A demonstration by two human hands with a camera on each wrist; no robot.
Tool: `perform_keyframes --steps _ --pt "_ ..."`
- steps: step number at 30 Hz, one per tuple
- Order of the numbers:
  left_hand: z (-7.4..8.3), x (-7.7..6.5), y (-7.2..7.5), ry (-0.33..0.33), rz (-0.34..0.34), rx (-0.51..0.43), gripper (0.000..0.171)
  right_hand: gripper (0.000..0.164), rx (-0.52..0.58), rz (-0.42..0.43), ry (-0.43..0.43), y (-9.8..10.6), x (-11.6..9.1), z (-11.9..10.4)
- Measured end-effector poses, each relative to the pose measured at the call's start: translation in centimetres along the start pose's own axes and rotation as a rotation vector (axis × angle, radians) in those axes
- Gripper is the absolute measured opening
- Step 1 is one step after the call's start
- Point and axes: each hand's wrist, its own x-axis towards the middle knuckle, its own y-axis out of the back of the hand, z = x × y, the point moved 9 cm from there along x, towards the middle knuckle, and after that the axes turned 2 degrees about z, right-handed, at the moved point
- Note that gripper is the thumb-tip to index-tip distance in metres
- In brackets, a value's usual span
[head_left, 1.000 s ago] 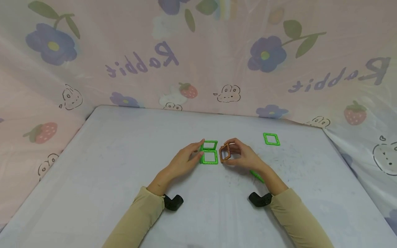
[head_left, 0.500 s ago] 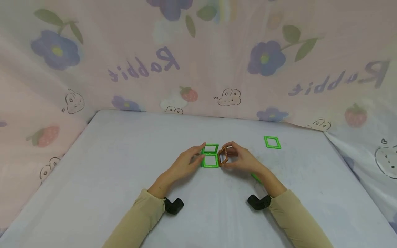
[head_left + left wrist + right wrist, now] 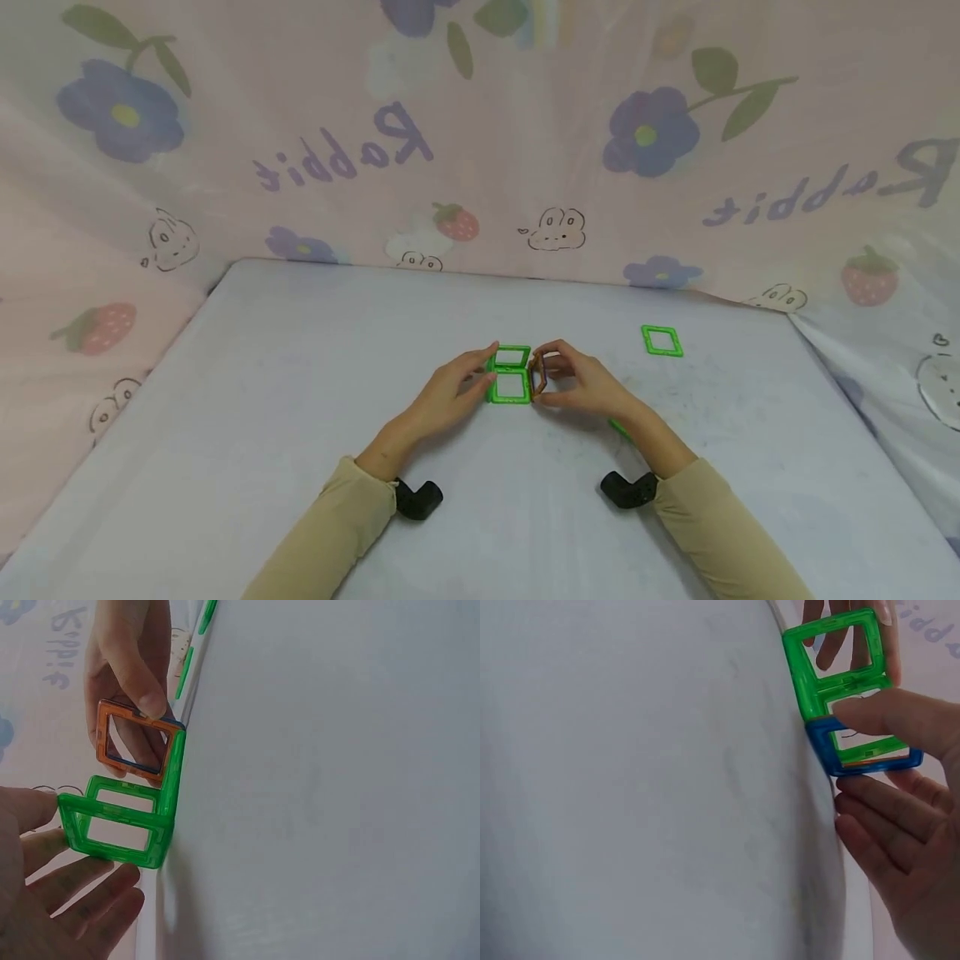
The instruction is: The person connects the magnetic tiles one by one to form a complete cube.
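Three joined green magnetic tiles stand mid-table: a flat base tile (image 3: 510, 401), a raised far tile (image 3: 513, 348) and an upright left tile (image 3: 112, 811). My left hand (image 3: 447, 388) steadies the left tile, thumb and fingertips at its edges. In the right hand (image 3: 588, 385), thumb and fingers pinch an orange magnetic tile (image 3: 103, 735) together with a blue magnetic tile (image 3: 822, 744), faces side by side. That pair stands upright along the base's right edge. In the right wrist view, the right thumb covers part of the tiles.
Another green tile (image 3: 658, 327) lies at the back right. A further green piece (image 3: 619, 428) shows partly under the right forearm. A black curved device (image 3: 628, 490) is strapped at the right wrist, and a similar black device (image 3: 420, 500) at the left. A printed curtain (image 3: 487, 167) encloses the white table (image 3: 337, 333).
My right hand has moved slightly left, bringing the orange and blue pair from a small gap to the base tile's right edge and turning it more edge-on. The left hand stays in place.
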Motion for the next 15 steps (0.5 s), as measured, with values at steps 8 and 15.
perform_keyframes --steps 8,15 --pt "0.06 -0.04 -0.14 0.019 0.007 -0.029 0.049 0.061 -0.038 0.022 0.03 -0.13 -0.24 -0.27" --pt "0.11 -0.04 -0.2 0.018 0.016 -0.05 0.048 0.061 -0.019 0.021 0.029 -0.31 -0.39 -0.25"
